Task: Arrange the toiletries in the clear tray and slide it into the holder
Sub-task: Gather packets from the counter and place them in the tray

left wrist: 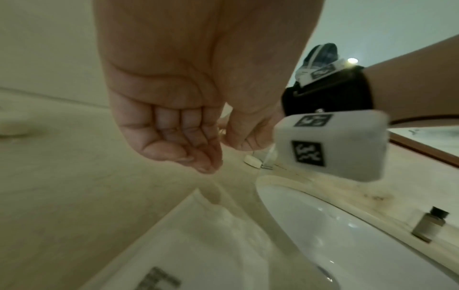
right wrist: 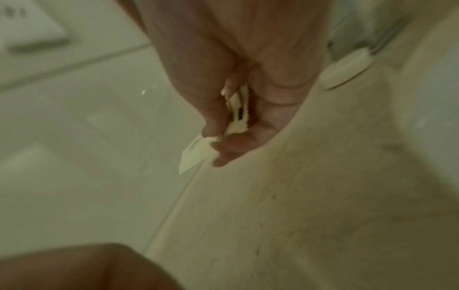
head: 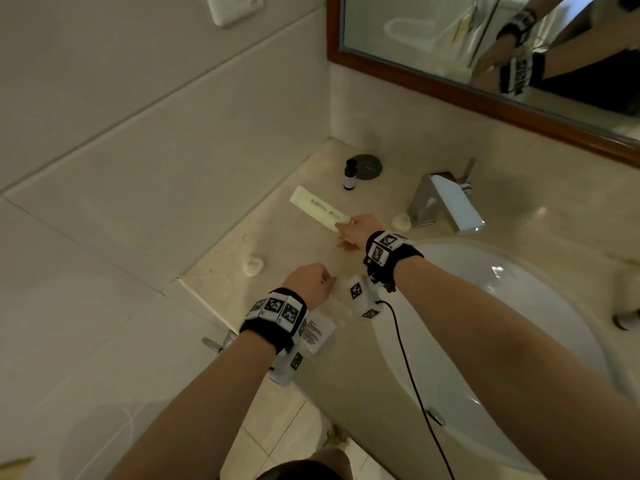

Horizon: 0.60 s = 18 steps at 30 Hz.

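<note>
On the desk [head: 346,375], the right hand [head: 358,228] has its grip pinched on a long pale sachet [head: 317,207]; nearer, the left hand [head: 308,284] hovers loosely curled, holding nothing.

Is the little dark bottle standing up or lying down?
Standing up. The little dark bottle sits upright on the counter, black cap on top, beside a round dark dish.

A chrome faucet [head: 446,202] is being seen mounted behind a white oval sink [head: 512,306] set into a beige countertop [head: 242,271]. A wood-framed mirror [head: 450,88] and a white wall switch plate [head: 235,6] are being shown on the tiled walls.
</note>
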Each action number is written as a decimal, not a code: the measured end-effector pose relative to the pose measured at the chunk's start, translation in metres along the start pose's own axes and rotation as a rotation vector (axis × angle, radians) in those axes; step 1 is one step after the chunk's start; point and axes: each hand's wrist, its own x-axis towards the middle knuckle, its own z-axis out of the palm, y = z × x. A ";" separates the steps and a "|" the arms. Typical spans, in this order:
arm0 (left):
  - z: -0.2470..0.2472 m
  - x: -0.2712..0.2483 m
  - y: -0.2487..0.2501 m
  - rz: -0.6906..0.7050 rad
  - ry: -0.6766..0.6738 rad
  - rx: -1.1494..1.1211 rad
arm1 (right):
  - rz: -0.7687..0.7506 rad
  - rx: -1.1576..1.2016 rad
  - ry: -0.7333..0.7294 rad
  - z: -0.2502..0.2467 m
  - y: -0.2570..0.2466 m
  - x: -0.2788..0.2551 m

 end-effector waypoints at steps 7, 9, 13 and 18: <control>0.020 -0.005 0.073 0.006 0.121 -0.379 | -0.134 0.371 0.053 -0.105 0.056 -0.094; 0.031 -0.013 0.107 0.042 0.117 -0.565 | -0.147 0.420 0.084 -0.140 0.085 -0.121; 0.067 -0.030 0.175 0.111 0.117 -0.830 | -0.141 0.453 0.165 -0.205 0.154 -0.176; 0.130 -0.067 0.262 0.101 -0.099 -1.098 | -0.101 0.688 0.233 -0.272 0.247 -0.243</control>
